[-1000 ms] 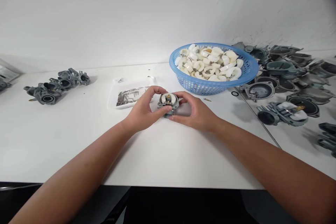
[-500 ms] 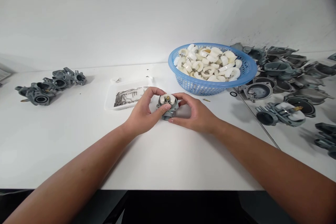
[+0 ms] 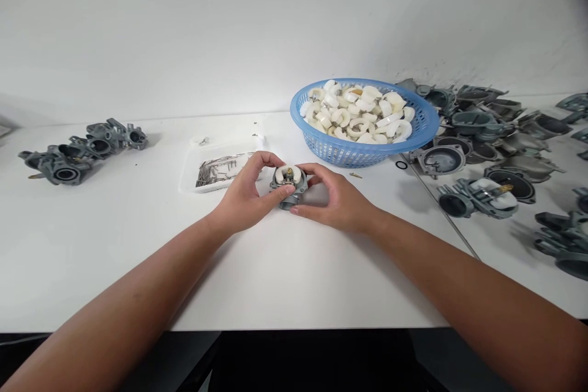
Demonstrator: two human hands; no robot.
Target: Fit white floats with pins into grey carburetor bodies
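I hold the carburetor body [image 3: 288, 201] between both hands, low over the middle of the table [image 3: 294, 282]. My left grip [image 3: 250, 193] closes on its left side, thumb across the front edge; my right grip [image 3: 337, 199] closes on the other, thumb at the round mouth below and fingers at the side. If my left thumb presses hard, I judge it could push the white float [image 3: 297, 175] askew, since it lies right against it. Uneven pressure from the two sides might tip the body, and whatever sits loose inside could drop out. A careless elbow or sleeve could also scatter the thin metal pins [image 3: 211, 171] from the shallow tray [image 3: 184, 179], or roll away the slim brass piece [image 3: 355, 175].

The body is dull grey metal, cast with a flanged rim; the float is smooth, curved and matte, probably plastic, around a shiny brass post [image 3: 289, 170]. Behind stands a blue lattice-walled basket [image 3: 349, 154], heaped with chunky white curved pieces [image 3: 340, 116]. A thin black ring [image 3: 401, 165] lies flat beside it.
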